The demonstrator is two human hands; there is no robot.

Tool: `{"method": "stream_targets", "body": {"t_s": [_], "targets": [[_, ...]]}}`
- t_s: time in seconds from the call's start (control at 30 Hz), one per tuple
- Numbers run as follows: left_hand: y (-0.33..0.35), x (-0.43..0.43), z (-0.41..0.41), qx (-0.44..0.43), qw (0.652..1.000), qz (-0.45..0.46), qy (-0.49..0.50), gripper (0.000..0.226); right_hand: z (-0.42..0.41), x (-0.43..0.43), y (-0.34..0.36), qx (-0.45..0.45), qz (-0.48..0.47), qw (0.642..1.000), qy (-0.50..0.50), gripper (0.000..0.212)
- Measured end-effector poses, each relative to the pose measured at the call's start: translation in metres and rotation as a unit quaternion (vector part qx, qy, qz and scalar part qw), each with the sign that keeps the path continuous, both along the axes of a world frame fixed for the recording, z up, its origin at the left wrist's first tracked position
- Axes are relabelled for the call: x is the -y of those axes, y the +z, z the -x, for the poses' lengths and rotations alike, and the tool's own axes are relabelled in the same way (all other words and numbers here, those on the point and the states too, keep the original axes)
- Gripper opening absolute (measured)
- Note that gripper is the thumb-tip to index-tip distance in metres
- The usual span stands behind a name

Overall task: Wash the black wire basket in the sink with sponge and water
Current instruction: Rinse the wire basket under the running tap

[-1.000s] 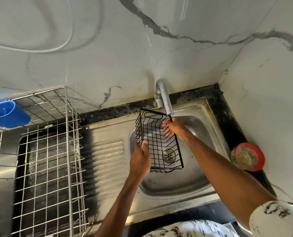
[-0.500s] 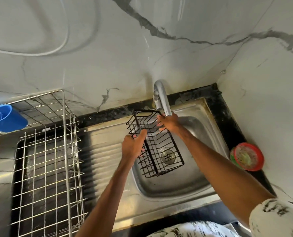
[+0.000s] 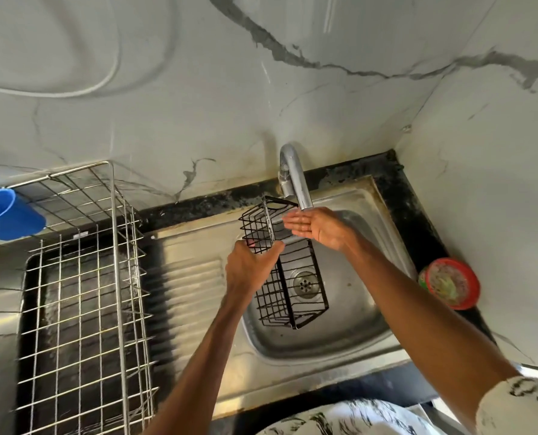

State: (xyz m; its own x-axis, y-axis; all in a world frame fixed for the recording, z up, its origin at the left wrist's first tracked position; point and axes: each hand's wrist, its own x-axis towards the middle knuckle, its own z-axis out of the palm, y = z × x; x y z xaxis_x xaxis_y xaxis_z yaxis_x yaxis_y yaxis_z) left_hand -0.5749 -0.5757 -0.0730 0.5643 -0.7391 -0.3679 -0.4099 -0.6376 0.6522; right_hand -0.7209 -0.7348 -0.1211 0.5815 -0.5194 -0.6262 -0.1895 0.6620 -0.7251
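Observation:
The black wire basket point(image 3: 296, 296) hangs tilted over the steel sink bowl point(image 3: 349, 328), its far end up under the chrome tap point(image 3: 296, 177). My left hand point(image 3: 249, 268) grips the basket's left rim near the top. My right hand point(image 3: 318, 229) is flat with fingers stretched out, palm against the basket's upper edge just below the tap's mouth. No sponge is visible. The drain point(image 3: 305, 284) shows through the wires. I cannot tell whether water is running.
A large silver wire dish rack point(image 3: 82, 287) stands on the left, with a blue plastic holder point(image 3: 7, 213) on its far corner. The ribbed drainboard point(image 3: 186, 296) lies between rack and bowl. A red-rimmed round tub point(image 3: 449, 282) sits on the black counter at right.
The basket has turned and tipped leftward. My left hand moved up along its rim. My right hand let go of the far end and now lies flat and open against it.

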Motion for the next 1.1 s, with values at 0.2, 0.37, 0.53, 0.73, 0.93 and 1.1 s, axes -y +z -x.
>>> {"method": "stream_targets", "body": {"t_s": [0.2,0.37,0.53,0.73,0.93,1.1], "targets": [[-0.01,-0.003,0.004,-0.001,1.0,0.0,0.031,0.069,0.033,-0.035,-0.02,-0.077,-0.061,0.987,0.128,0.049],[-0.015,-0.01,0.003,-0.014,0.997,0.014,0.075,0.078,0.017,-0.017,-0.001,-0.039,-0.002,0.996,0.082,0.06],[-0.007,-0.01,0.003,0.003,0.999,0.025,0.048,0.078,-0.002,-0.004,0.01,0.048,0.006,0.999,-0.026,0.047],[-0.014,-0.002,-0.006,0.0,0.999,0.007,0.046,0.068,0.025,-0.058,-0.008,-0.19,0.518,0.798,0.241,0.027],[0.002,0.001,-0.012,-0.056,0.998,0.031,0.025,0.063,0.005,-0.014,0.006,-0.308,0.65,0.559,0.412,0.066],[0.004,0.003,-0.012,-0.053,0.997,0.041,0.023,0.061,0.033,-0.042,-0.006,-0.326,0.632,0.522,0.471,0.086]]}}
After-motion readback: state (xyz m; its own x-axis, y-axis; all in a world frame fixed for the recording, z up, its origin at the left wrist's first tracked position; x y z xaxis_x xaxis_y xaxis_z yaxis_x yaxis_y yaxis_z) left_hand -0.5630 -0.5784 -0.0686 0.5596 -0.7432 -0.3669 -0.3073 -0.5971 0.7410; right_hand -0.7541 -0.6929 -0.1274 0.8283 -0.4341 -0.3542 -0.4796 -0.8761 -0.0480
